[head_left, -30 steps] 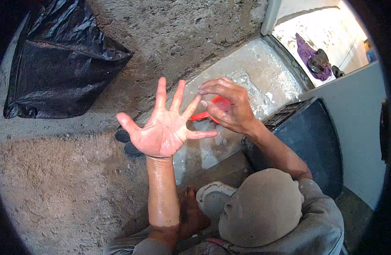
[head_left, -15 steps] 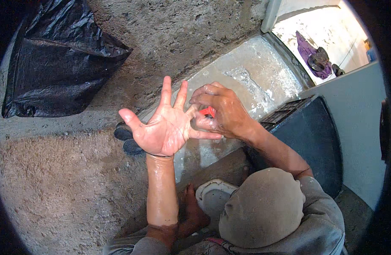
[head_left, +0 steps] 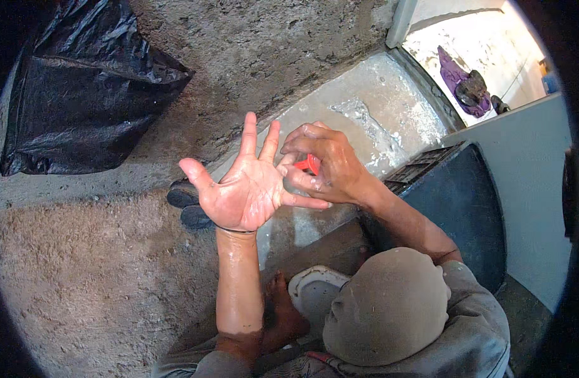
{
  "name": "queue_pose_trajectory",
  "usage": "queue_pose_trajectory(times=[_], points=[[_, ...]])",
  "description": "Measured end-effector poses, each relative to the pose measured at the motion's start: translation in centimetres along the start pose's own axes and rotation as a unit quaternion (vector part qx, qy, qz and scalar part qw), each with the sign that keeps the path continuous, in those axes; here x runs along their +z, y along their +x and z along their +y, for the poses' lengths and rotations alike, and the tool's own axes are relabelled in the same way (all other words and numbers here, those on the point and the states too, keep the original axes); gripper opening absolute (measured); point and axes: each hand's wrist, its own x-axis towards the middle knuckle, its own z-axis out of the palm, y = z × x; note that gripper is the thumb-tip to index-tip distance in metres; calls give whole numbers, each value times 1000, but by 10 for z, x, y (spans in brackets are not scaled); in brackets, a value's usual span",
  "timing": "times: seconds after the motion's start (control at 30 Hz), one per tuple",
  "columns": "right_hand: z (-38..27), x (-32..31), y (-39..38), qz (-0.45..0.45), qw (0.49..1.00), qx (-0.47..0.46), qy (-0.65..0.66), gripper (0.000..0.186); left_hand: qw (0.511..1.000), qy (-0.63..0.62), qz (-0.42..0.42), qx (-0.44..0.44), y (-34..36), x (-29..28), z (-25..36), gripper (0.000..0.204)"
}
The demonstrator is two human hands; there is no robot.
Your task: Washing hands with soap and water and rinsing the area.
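My left hand (head_left: pixel 239 195) is held up wet, palm toward me. Its thumb, index, middle and little fingers are spread. Beside it, my right hand (head_left: pixel 340 160) is curled round the left ring finger, its fingertips pressed together there. Between the right fingers shows a small red plastic-looking piece (head_left: pixel 312 164), mostly hidden, so its kind cannot be told. A dark cord (head_left: pixel 236 230) circles the left wrist. Both forearms glisten with wetness.
A black plastic bag (head_left: pixel 88 107) lies at far left. Dark footwear (head_left: pixel 195 216) sits behind my left wrist. At right stands a dark bin-like container (head_left: pixel 469 208); beyond it is purple cloth (head_left: pixel 453 70). A rounded grey cloth-covered shape (head_left: pixel 387 309) fills the lower middle, beside a pale-rimmed oval thing (head_left: pixel 317 293).
Both hands keep nearly the same pose. The left hand has shifted very slightly right, and the red piece shows at a slightly different angle between the right fingers.
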Motion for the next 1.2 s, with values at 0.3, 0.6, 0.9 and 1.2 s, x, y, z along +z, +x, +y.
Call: queue_pose_trajectory(times=[0.3,0.6,0.9,1.2], points=[[24,13,-6,112,965,216,99,111,892,378,218,117,11,13,-33,111],[27,-6,-6,-36,980,189,-54,184,597,775,126,165,5,18,-43,57],[27,-5,-10,-63,980,183,-51,176,645,760,71,51,13,27,-35,38],[21,-4,-9,-79,970,228,-22,167,752,645,125,50,1,12,-51,36]])
